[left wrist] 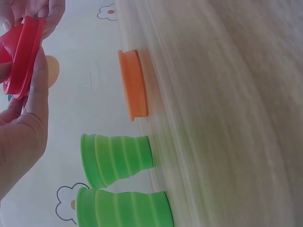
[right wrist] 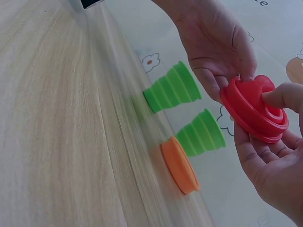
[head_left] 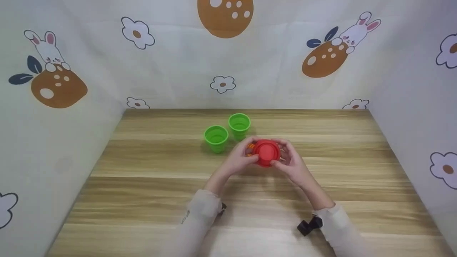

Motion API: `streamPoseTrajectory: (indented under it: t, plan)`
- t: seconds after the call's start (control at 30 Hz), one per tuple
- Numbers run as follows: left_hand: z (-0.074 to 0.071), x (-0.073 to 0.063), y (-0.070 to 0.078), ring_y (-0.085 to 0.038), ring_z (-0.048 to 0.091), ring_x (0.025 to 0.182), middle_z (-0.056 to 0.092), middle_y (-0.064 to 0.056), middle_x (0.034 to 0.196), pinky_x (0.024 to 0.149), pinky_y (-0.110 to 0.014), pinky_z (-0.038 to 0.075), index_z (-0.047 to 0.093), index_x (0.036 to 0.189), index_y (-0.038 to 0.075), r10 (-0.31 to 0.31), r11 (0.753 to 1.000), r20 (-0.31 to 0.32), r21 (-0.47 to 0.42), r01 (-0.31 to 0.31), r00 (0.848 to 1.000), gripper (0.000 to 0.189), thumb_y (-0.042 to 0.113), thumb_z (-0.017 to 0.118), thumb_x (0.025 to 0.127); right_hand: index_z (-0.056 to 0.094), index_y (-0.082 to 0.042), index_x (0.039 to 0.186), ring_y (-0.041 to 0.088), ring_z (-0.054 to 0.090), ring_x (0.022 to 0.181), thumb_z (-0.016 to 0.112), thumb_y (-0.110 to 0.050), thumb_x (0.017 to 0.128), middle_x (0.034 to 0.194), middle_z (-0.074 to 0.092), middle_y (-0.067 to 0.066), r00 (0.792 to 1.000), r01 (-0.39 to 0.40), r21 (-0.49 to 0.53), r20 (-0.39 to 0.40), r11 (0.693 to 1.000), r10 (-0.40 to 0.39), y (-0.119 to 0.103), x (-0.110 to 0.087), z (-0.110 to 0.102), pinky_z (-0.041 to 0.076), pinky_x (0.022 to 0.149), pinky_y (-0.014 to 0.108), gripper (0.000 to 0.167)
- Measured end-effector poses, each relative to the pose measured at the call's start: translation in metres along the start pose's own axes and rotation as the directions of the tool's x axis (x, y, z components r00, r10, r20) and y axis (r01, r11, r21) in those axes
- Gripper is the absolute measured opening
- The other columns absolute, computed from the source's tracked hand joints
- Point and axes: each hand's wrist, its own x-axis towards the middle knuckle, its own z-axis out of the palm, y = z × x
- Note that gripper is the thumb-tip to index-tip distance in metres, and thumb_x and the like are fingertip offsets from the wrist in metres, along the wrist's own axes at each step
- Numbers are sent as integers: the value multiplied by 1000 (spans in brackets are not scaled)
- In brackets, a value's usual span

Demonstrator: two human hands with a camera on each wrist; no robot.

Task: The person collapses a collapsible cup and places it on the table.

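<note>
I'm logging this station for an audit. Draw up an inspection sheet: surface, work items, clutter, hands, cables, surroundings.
Surface: wood-grain tabletop, no spill seen.
Work items: red stepped piece, held above the tabletop; nearer green cup and farther green cup, both upright; low orange piece, resting on the tabletop.
Clutter: nothing seen.
Hands: left hand and right hand both grip the red stepped piece.
Cables: nothing seen.
Surroundings: pale patterned cloth behind and at both sides.
</note>
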Motion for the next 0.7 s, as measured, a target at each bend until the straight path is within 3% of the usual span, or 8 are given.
streamPoseTrajectory:
  t: [0.17, 0.43, 0.7]
  plan:
    - [-1, -1, -1, -39, 60, 122, 51, -25, 137, 92, -35, 59, 49, 134, -4, -1, 1000, 18, 18, 0, 1000, 47, -6, 55, 88, 39, 7, 141, 12, 63, 107, 63, 14, 84, 114, 56, 3, 1000, 10, 15, 2, 1000, -10, 1, 0, -1, 56, 91, 24, 62]
    - [1, -3, 1, -24, 64, 111, 57, -19, 129, 90, -33, 60, 51, 135, 2, -113, 994, 34, 18, 112, 993, 43, 13, 61, 95, 43, 6, 143, 9, 63, 111, 62, 11, 88, 126, 61, -10, 999, -14, 1, 39, 1000, 14, 0, -1, -5, 56, 92, 22, 59]
    - [1, -2, 3, -15, 65, 100, 57, -17, 121, 85, -33, 61, 50, 127, -5, -97, 991, 20, -92, 98, 995, 36, 3, 61, 93, 44, 8, 141, 9, 65, 104, 64, 7, 89, 115, 68, -8, 1000, -18, 38, 18, 999, 17, 2, -1, -9, 57, 89, 22, 56]
